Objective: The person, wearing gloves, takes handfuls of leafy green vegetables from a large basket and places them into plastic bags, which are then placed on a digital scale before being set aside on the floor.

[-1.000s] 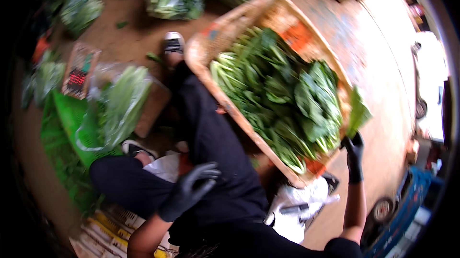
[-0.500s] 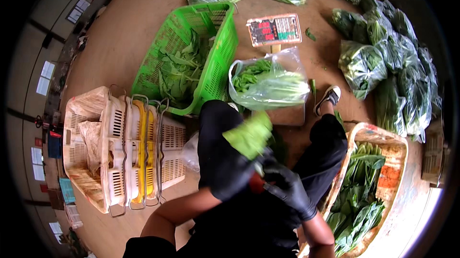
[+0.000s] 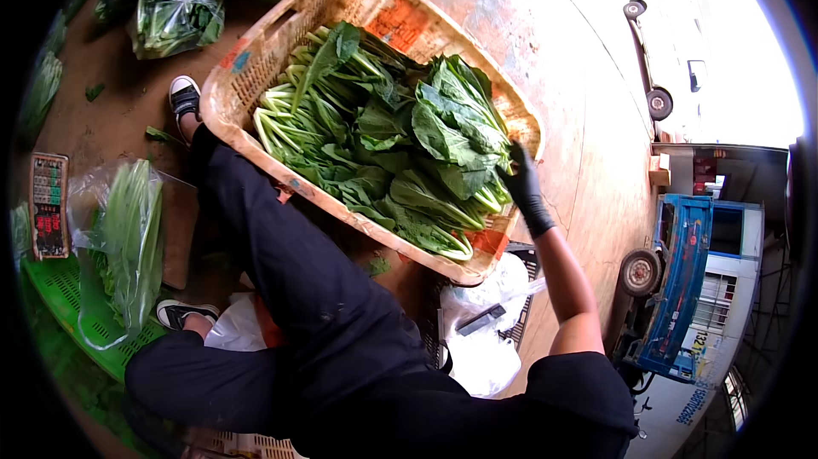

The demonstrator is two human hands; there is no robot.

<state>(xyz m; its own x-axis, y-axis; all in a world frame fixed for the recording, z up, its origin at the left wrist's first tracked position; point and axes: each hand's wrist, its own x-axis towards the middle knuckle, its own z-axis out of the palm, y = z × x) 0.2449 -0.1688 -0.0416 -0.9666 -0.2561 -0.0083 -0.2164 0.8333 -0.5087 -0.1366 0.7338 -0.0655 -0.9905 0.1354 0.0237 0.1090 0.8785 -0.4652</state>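
Note:
Leafy greens with pale stems (image 3: 375,127) fill a worn, cream-coloured plastic crate (image 3: 341,219) beside my right leg. My right hand (image 3: 524,184), in a black glove, reaches over the crate's right end. Its fingers close around the stem side of a bunch of leafy greens (image 3: 456,118) lying on top, and leaves partly cover the fingertips. My left hand is out of view.
A clear bag of greens (image 3: 132,233) stands by a scale display (image 3: 49,206) and a green crate (image 3: 72,297) at left. Bagged greens (image 3: 181,3) lie beyond my shoe (image 3: 184,97). White plastic bags (image 3: 486,340) sit below the crate. A blue truck (image 3: 677,288) is at right.
My view has swung right toward the cream crate. My right hand has gone from my lap to the greens in it. My left hand and the blurred pale-green leaves by my lap have left view.

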